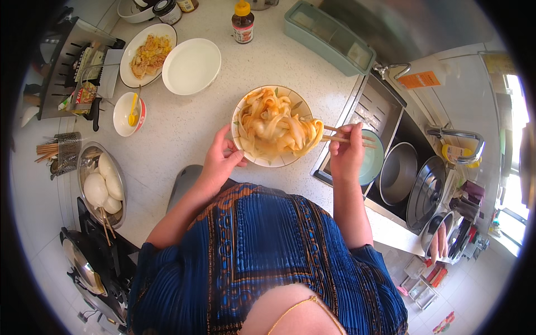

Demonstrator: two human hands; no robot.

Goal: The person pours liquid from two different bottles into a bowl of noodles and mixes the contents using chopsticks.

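Observation:
A bowl [238, 118] of wide, sauce-coated noodles [273, 125] is in front of me at the counter's middle. My left hand [219, 159] grips its lower left rim, thumb over the edge. In my right hand [347, 153] is a pair of wooden chopsticks [333, 134], pointing left into the noodles at the bowl's right side. Their tips are hidden among the noodles. Some noodles bulge over the right rim beside the chopsticks. Past the bowl, up and to the left, stands a white bowl [191, 66] with nothing visible in it.
At left are a plate of yellow food [149, 56], a small bowl with a yellow spoon [129, 114] and a metal basin of white dough pieces [84, 162]. A sauce bottle [243, 23] and a green lidded box [329, 38] stand at the back. The sink [397, 92] holding pans lies right.

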